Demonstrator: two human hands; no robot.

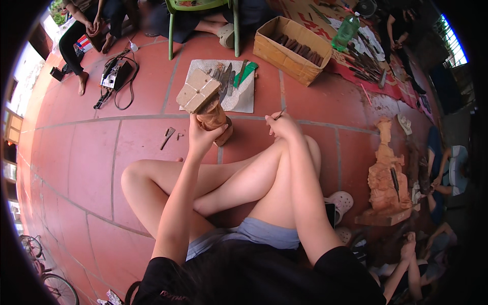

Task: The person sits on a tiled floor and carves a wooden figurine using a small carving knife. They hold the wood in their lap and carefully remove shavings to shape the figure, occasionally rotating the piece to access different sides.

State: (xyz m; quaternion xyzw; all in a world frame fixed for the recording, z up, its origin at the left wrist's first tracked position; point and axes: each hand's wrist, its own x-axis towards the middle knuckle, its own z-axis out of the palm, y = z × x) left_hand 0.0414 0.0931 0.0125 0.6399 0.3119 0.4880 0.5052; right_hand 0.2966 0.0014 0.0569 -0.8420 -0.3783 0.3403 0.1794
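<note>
My left hand [202,137] is closed round a brown wood carving [211,118], held tilted in front of my crossed legs. A squared block forms the carving's upper end, with pale lines crossing its flat face. Off to the right, over my knee, my right hand [284,127] pinches a thin dark carving tool [279,116]; most of it is hidden by the fingers. The tool is apart from the carving. Just beyond the carving, several flat blades [227,80] and a green piece [246,74] lie on a speckled light board [244,103].
On the red tiled floor, a small tool [166,138] lies left of the carving. A cardboard box [290,63] holds dark rods. A large carved wood figure [389,183] stands at right. A green chair [201,6], corded device [116,74] and other people surround me.
</note>
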